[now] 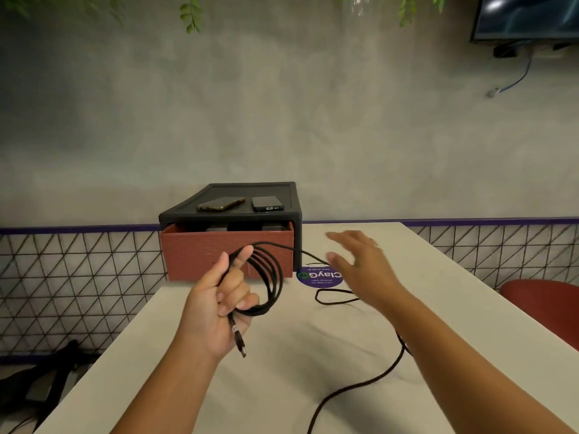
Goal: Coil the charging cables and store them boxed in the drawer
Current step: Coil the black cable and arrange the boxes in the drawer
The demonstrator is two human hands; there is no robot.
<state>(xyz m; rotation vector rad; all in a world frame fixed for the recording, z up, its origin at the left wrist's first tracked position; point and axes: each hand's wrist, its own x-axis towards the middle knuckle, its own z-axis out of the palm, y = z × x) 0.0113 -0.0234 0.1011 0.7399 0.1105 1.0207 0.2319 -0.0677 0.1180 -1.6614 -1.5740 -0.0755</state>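
Centrally: left hand (pixel 219 302) raised above pale matte table (pixel 282 364), fingers curled round black braided cable (pixel 269 277), which is wound in several round loops. Metal-tipped USB plug (pixel 242 350) dangles below the palm. One strand runs off toward right hand (pixel 360 261), which is blurred, fingers straight and spread, gripping nothing that shows. Rest of cable trails slack over the tabletop in loose curves. Behind: matte red-brown drawer (pixel 225 252), pulled partly out of boxy black housing (pixel 225 217); two flat phones (pixel 221 203) on its rimmed top. Round purple sticker (pixel 316 278) just beside.
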